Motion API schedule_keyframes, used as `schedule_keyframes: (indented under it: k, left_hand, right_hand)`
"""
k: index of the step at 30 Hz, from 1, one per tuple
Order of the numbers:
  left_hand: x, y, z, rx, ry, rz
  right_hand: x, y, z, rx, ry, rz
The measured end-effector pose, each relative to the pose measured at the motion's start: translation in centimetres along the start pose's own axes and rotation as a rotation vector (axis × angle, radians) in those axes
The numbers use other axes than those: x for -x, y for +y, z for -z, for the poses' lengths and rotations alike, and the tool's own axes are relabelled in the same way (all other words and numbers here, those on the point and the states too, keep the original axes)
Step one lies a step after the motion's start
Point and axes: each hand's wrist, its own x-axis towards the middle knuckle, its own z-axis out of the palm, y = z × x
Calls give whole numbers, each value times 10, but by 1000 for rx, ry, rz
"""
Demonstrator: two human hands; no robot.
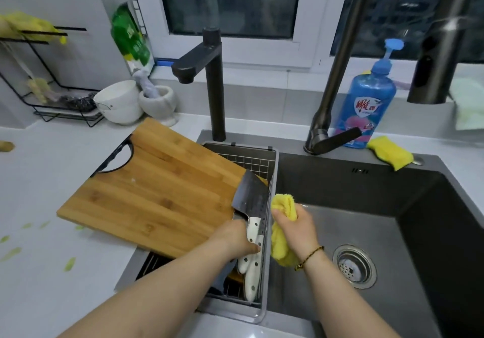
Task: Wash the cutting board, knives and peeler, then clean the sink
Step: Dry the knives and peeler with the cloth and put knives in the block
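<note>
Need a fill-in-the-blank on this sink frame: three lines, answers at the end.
1. The left hand grips the white handle of the ___.
2. The right hand holds a ___ cloth.
3. The sponge lies on the back ledge of the sink, beside the ___ soap bottle.

Missing words: cleaver; yellow; blue.
</note>
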Motion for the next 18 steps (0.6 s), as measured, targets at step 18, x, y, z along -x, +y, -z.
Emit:
schedule_keyframes:
  k: [18]
  left_hand:
    - [-22,-9,24,721,-331,204]
  right_hand:
    - [-7,9,3,-66,-41,-28]
